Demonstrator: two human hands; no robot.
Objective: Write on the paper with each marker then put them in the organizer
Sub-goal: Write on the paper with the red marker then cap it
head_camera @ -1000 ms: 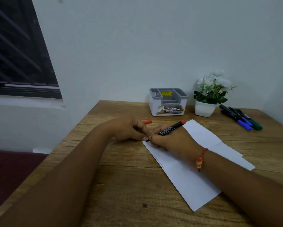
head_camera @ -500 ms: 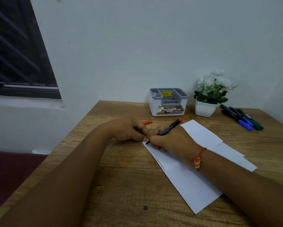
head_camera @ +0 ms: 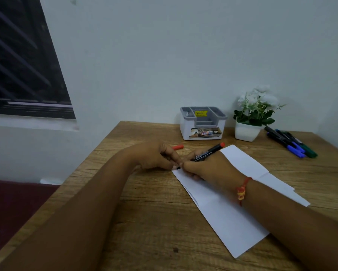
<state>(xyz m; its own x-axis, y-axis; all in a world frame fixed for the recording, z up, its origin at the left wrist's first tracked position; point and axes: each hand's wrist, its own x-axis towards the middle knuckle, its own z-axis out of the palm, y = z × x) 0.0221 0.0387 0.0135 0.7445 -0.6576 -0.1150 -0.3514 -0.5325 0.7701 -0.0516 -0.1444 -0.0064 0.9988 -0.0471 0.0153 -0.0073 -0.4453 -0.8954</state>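
A wooden table (head_camera: 144, 222) fills the lower view, and both bare forearms reach across it towards the far side. They meet at the far left corner of the white paper (head_camera: 232, 218), a folded sheet lying slantwise on the right half of the table.

The left hand (head_camera: 156, 155) rests knuckles-up on the wood, its fingers curled, their tips down at that corner. I cannot tell whether they pinch the sheet or only press it. The right hand (head_camera: 209, 169), with a red thread band (head_camera: 242, 189) on its wrist, lies on the paper with thumb and fingers pinched round the lower barrel of a marker.

Since half a second ago both hands and the tip keep the same spot; only the marker's upper end has swung slightly.

Against the wall stand a grey-and-white organizer (head_camera: 202, 124) and, to its right, a small potted plant (head_camera: 249, 120). Further right a bunch of capped markers (head_camera: 290, 142) lies on the table, well apart from the hands.

The red-ended black marker (head_camera: 207, 152) leans low. Its long axis runs from the tip, down-left on the paper's corner, up and right to its red end, which points towards the plant. A red cap (head_camera: 178, 147) lies just beyond the left hand's knuckles.
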